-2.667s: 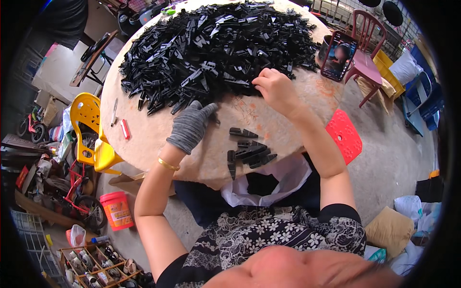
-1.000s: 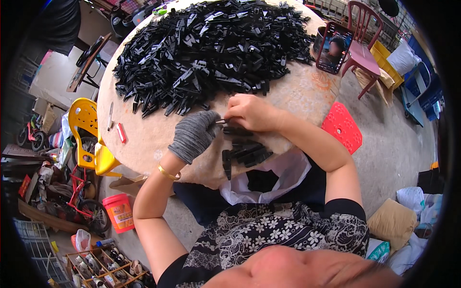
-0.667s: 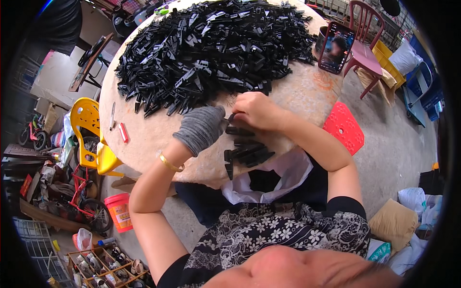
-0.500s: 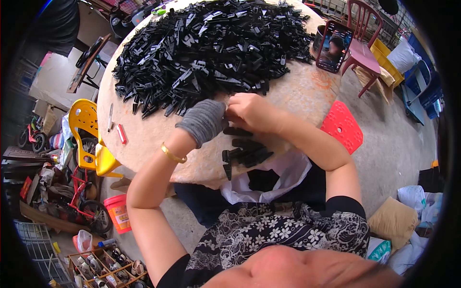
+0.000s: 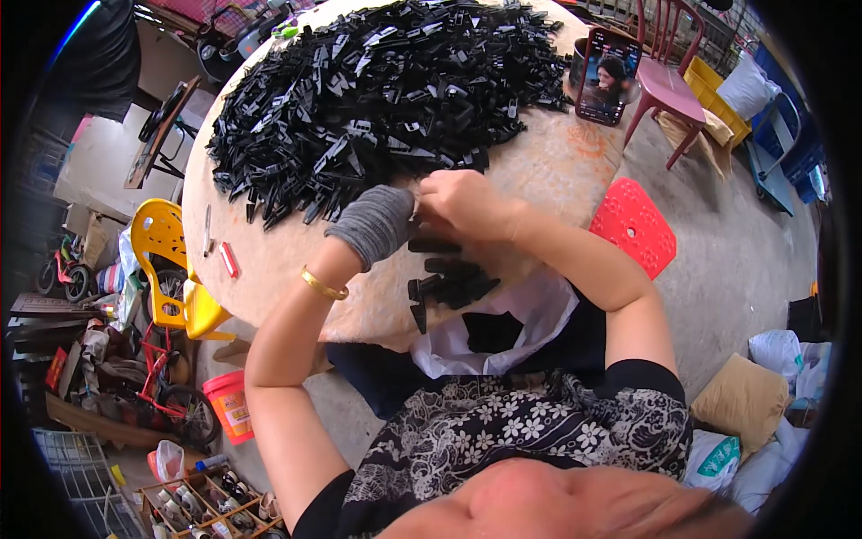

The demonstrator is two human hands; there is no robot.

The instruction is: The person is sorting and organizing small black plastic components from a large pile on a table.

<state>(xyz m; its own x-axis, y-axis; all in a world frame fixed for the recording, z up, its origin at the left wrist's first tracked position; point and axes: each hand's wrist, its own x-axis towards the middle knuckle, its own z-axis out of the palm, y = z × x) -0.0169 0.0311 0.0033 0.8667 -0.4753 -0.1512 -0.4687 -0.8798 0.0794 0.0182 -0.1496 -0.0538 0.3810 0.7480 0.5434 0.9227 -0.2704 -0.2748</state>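
Observation:
My left hand (image 5: 373,226), in a grey knit glove, is closed at the near edge of a large pile of black plastic clip-like pieces (image 5: 359,108). My bare right hand (image 5: 462,202) meets it with bent, pinched fingers. Whatever lies between the fingertips is hidden by the hands. Just below them, a small group of black pieces (image 5: 458,286) rests by the near edge of the round table (image 5: 543,180). An open white plastic bag (image 5: 549,319), with dark contents, hangs at my lap under that edge.
A phone (image 5: 611,79) leans against a dark cup at the table's right. A pen (image 5: 207,231) and a red-and-white marker-like stick (image 5: 228,260) lie at the left. Around the table stand a yellow chair (image 5: 162,238), a red stool (image 5: 636,229) and a maroon chair (image 5: 669,85).
My hands stay together in nearly the same pose, the right fingers slightly shifted. The whole view has tilted a little, and the phone's picture differs.

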